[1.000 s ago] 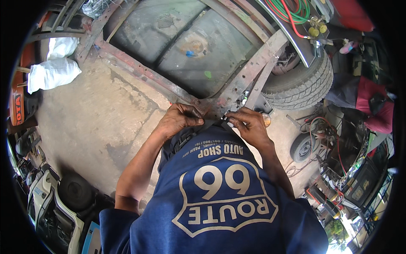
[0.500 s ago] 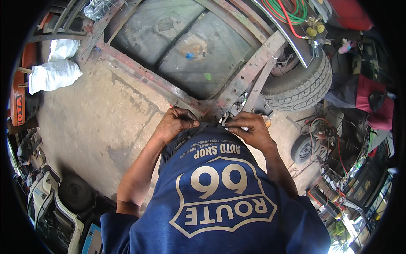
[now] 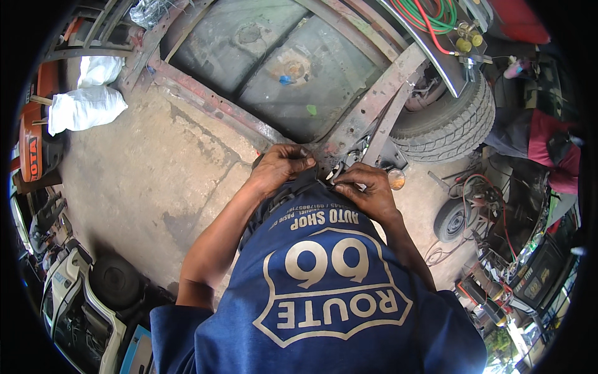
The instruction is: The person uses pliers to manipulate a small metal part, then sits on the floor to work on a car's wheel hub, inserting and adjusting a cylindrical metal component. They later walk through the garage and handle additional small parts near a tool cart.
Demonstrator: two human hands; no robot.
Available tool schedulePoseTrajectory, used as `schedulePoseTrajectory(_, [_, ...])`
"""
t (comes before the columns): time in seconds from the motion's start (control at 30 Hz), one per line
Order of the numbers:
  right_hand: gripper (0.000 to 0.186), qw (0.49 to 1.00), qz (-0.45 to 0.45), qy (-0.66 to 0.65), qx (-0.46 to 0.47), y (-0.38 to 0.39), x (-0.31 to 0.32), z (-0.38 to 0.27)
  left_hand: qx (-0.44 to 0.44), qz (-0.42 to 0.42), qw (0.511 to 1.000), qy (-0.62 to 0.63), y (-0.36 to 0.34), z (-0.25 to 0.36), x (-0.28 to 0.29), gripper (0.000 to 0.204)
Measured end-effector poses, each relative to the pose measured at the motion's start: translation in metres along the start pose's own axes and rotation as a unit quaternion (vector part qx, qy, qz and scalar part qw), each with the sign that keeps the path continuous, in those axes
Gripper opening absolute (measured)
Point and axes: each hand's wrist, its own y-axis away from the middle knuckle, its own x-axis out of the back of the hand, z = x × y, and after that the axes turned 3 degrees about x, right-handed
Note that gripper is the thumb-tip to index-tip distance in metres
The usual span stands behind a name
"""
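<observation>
Two bare hands work at the corner of a rusted vehicle frame (image 3: 374, 106) on a concrete floor (image 3: 143, 174).

A worn tyre (image 3: 448, 124) stands just right of that corner. The left hand (image 3: 280, 168) curls its fingers over the frame's edge; the right hand (image 3: 367, 190) pinches a small pale part (image 3: 337, 173) against the frame, too small to identify.
</observation>
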Motion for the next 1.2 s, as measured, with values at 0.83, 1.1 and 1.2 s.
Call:
schedulePoseTrajectory(0.83, [0.013, 0.946, -0.171, 0.2, 0.189, -0.046, -0.006, -0.059, 0.102, -0.128, 0.986, 0.013, -0.048, 0.015, 0.004, 0.027])
schedulePoseTrajectory(1.1, [0.008, 0.84, -0.392, 0.291, 0.237, -0.097, -0.024, -0.068, 0.076, -0.177, 0.98, 0.045, -0.053, 0.017, 0.009, 0.034])
schedulePoseTrajectory(1.2, [0.005, 0.808, -0.418, 0.308, 0.278, -0.1, -0.028, -0.068, 0.092, -0.188, 0.976, 0.066, -0.055, 0.011, 0.012, 0.032])
